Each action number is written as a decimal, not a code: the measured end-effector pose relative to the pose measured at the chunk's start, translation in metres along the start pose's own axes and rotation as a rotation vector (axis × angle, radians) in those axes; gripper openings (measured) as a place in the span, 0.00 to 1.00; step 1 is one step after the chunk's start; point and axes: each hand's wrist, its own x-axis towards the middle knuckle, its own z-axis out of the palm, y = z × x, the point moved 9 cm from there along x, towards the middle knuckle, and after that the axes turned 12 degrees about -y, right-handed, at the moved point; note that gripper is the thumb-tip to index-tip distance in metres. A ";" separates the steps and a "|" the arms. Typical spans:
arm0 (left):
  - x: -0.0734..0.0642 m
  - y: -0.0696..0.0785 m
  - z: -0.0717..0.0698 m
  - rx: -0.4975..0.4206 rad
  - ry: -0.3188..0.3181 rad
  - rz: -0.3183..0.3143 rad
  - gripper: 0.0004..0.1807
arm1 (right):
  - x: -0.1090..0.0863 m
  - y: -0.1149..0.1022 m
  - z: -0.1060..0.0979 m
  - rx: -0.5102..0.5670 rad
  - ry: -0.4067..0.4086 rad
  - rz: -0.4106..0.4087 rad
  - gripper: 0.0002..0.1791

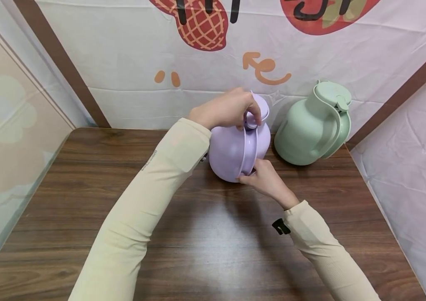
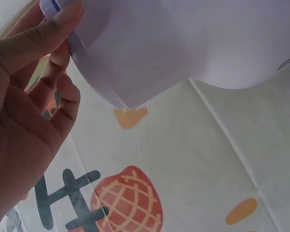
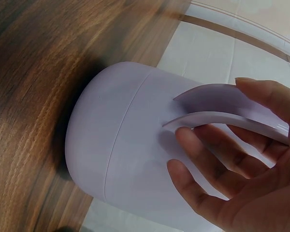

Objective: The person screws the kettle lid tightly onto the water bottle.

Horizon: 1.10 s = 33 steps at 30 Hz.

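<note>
A lilac vacuum jug (image 1: 228,152) stands at the back of the table, its handle (image 1: 249,146) facing me. Up at its lid (image 1: 261,104), my left hand (image 1: 226,109) has its thumb and fingers on the lid's near edge. The left wrist view shows that thumb pressed on the lid's edge, with the fingers behind it. Lower down, my right hand (image 1: 267,177) grips the bottom part of the handle. In the right wrist view its thumb lies on one side of the handle (image 3: 217,99) and the curled fingers on the other.
To the right of the lilac jug stands a similar pale green jug (image 1: 305,125), its handle turned to the right. Behind both hangs a printed white cloth (image 1: 130,75). The wooden table (image 1: 205,251) has its back edge against it, and another cloth (image 1: 412,167) borders the right side.
</note>
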 end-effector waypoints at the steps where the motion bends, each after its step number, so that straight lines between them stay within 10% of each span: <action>1: -0.001 0.000 0.000 -0.003 0.013 0.014 0.21 | 0.000 0.000 0.000 0.001 0.002 0.000 0.11; 19: -0.019 -0.009 0.009 -0.049 0.194 0.086 0.20 | 0.006 0.002 -0.002 0.009 0.007 0.011 0.10; 27: -0.045 -0.011 0.011 -0.027 0.419 0.149 0.13 | 0.005 0.001 -0.001 -0.002 0.014 0.001 0.09; 33: -0.060 -0.026 0.015 -0.048 0.494 -0.015 0.12 | 0.005 0.001 -0.001 -0.007 0.020 0.005 0.09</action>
